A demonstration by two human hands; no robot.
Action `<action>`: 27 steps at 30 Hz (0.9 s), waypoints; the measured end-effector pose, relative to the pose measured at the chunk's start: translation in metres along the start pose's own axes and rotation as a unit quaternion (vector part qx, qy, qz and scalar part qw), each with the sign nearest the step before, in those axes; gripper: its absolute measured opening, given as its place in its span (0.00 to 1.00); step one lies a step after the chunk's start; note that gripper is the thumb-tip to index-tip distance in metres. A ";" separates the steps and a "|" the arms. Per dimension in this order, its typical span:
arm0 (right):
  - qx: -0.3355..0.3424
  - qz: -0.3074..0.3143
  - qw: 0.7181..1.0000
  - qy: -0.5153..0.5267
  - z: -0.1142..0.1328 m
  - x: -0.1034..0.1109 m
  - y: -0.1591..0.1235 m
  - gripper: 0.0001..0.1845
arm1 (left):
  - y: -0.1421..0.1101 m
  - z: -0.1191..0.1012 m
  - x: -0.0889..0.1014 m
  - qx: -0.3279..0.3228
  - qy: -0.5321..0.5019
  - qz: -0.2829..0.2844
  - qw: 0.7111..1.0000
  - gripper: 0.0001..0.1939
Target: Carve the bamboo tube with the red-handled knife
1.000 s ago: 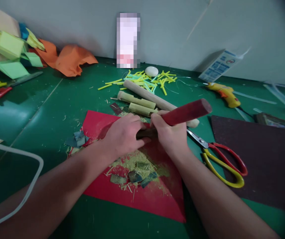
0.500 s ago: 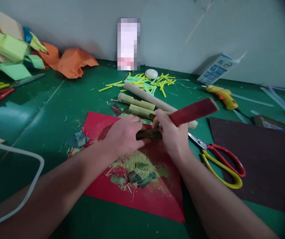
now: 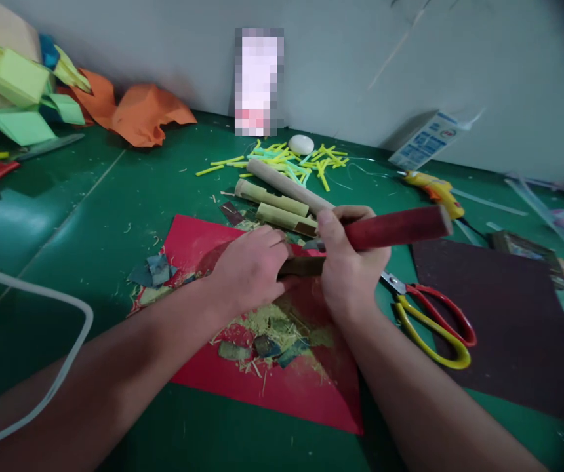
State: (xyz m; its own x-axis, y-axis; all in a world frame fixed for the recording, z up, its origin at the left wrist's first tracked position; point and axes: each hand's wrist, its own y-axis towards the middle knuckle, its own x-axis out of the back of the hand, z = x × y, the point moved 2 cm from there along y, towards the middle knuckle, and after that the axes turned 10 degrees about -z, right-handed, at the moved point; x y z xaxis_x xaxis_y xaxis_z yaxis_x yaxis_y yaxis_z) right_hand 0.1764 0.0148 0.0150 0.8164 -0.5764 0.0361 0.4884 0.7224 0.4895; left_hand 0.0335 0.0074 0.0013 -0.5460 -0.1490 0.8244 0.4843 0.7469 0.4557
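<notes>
My left hand (image 3: 250,269) presses down over the red sheet, its fingers closed around a dark piece of bamboo (image 3: 302,265). In my right hand (image 3: 351,269) is a chisel with a thick red handle (image 3: 397,228). Its short metal blade (image 3: 314,245) points left, just above the bamboo piece. The handle slants out to the right. Most of the bamboo's left end is hidden by my fingers. Shavings and dark bark chips (image 3: 266,345) lie on the red sheet (image 3: 262,401) below my hands. Two cut pale bamboo pieces (image 3: 272,198) rest just beyond.
Scissors (image 3: 432,328) with red and yellow handles lie right, partly on a dark board (image 3: 513,328). Behind are a wooden rod (image 3: 286,183), yellow and green sticks (image 3: 277,157), a white oval object (image 3: 301,145) and a yellow glue gun (image 3: 432,190). A white cable (image 3: 78,308) loops at left.
The chisel's handle has tipped lower and swung right, and its blade has lifted from the bamboo. My right hand has shifted slightly right. My left hand keeps its hold.
</notes>
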 end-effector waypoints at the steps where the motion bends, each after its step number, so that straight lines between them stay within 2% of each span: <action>1: -0.007 0.000 1.000 0.008 -0.001 0.000 0.000 0.12 | 0.000 0.000 0.000 -0.003 0.004 -0.001 1.000 0.10; 4: -0.021 -0.006 1.000 0.023 -0.003 0.001 0.000 0.17 | -0.002 0.000 -0.002 -0.016 0.015 -0.009 1.000 0.10; 10: -0.045 -0.004 0.999 0.004 0.000 0.003 -0.001 0.15 | -0.006 0.000 -0.003 -0.027 0.008 -0.031 0.999 0.10; 19: -0.019 0.004 1.000 0.018 -0.002 0.002 -0.002 0.19 | -0.005 -0.001 -0.003 -0.021 -0.011 -0.020 1.000 0.13; 27: 0.008 0.019 1.000 0.012 -0.003 0.002 -0.003 0.19 | -0.004 -0.001 -0.002 -0.020 -0.007 -0.021 1.000 0.11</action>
State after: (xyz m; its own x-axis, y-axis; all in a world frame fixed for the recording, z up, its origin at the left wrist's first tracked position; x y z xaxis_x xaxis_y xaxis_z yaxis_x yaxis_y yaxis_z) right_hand 0.1777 0.0124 0.0110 0.8410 -0.5400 0.0339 0.4526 0.7364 0.5029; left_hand 0.0335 0.0038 -0.0016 -0.5760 -0.1695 0.7997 0.4876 0.7139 0.5025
